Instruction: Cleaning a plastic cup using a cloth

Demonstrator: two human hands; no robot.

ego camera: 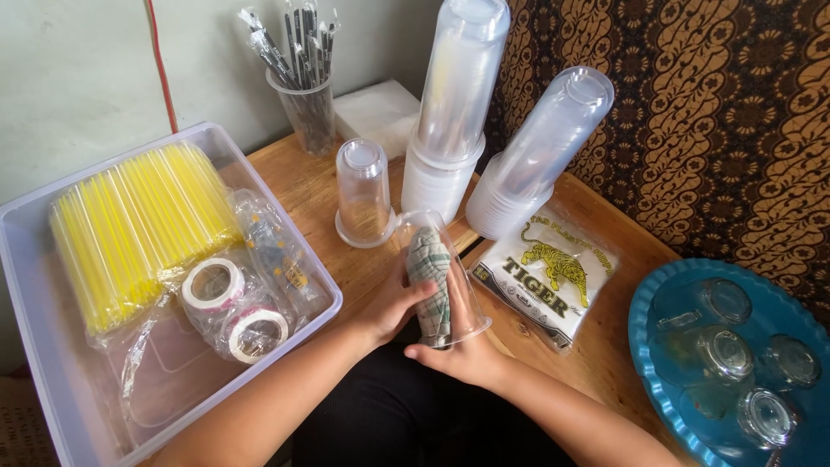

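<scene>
The clear plastic cup (445, 277) lies tilted over the table edge, stuffed with a green checked cloth (430, 281). My right hand (462, 356) cups its rim from below; my left hand (393, 303) presses the cloth inside. 1 upturned cup (363, 190) stands just behind, 2 cup stacks (454, 112) beyond.

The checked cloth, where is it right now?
In the head view, the cloth is stuffed inside the clear cup at centre, pushed in by the left hand while the right hand holds the cup from below.
</scene>
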